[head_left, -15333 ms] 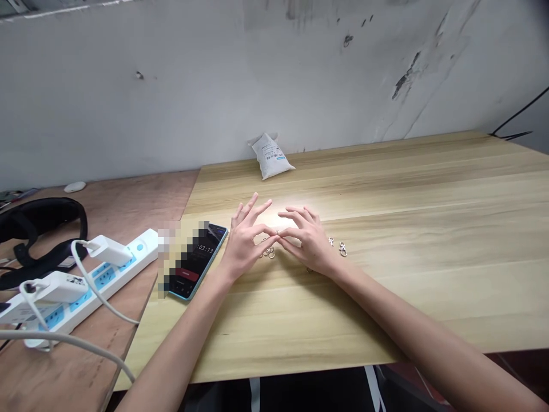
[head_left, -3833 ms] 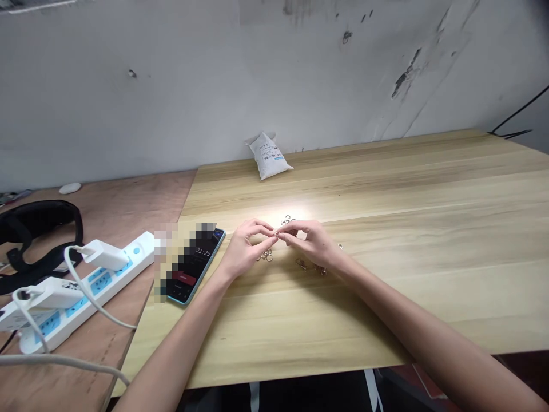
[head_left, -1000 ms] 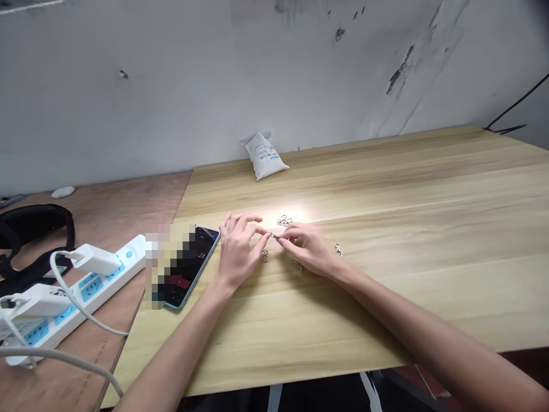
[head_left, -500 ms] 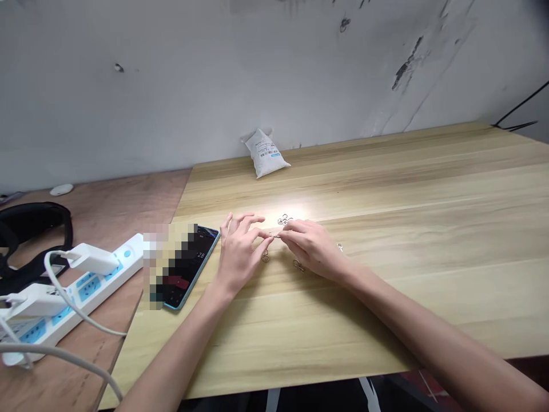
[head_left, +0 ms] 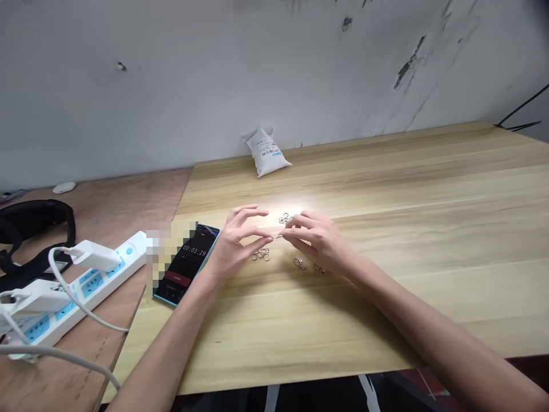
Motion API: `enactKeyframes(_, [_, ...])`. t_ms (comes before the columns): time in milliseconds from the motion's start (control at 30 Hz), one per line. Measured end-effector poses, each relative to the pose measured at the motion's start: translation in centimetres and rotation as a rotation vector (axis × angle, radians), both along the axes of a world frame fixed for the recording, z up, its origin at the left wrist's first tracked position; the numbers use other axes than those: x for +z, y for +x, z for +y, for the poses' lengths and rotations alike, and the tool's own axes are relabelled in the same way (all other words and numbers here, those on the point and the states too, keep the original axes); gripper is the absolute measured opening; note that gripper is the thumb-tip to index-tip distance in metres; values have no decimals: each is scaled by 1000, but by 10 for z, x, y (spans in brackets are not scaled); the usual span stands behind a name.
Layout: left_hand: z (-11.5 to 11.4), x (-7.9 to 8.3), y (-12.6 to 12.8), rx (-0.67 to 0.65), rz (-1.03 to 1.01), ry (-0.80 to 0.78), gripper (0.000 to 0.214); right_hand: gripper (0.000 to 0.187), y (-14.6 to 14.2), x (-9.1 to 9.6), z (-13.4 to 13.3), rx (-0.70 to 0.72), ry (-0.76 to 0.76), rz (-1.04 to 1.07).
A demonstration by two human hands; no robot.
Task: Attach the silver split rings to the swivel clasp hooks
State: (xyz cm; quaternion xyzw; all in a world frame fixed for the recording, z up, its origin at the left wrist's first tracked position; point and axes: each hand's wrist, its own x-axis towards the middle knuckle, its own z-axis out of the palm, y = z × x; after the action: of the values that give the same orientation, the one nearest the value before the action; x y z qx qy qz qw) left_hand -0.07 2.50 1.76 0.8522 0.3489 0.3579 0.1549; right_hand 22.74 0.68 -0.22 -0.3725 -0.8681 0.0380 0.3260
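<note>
Thumb and index finger of my left hand (head_left: 234, 240) pinch one end of a small silvery metal piece (head_left: 278, 236), while its other fingers are spread. My right hand (head_left: 319, 240) pinches the other end, with the fingertips of both hands close together above the table. The piece is too small to make out as ring or clasp. Below my left fingers lie several metal rings (head_left: 261, 254). Under my right hand are a metal clasp (head_left: 299, 263) and more small metal pieces (head_left: 318, 268), partly in shadow. Beyond the fingertips sits another small group of metal pieces (head_left: 285, 218), partly covered by my right hand.
A phone (head_left: 189, 263) showing a timer lies left of my left hand. Further left are a white power strip (head_left: 107, 274) with chargers and cables, and a black strapped item (head_left: 38, 229). A white plastic packet (head_left: 269, 153) rests against the wall at the back of the wooden table (head_left: 407, 229).
My left hand has shifted slightly left and up, showing more of the rings below it. My right hand has lifted a little, uncovering metal pieces beneath. Both still pinch the small piece.
</note>
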Motion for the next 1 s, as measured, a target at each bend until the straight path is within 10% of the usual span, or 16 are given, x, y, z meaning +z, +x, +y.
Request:
enactKeyframes(400, [-8, -26, 33, 276, -716, -688, 18, 25, -29, -6, -17, -173, 270, -217])
enactKeyframes(733, [5, -12, -5, 93, 304, -141, 12, 25, 0, -13, 14, -301, 22, -213])
enactKeyframes(1000, [6, -17, -4, 17, 394, -124, 16, 20, 20, 7, 7, -57, -264, -202])
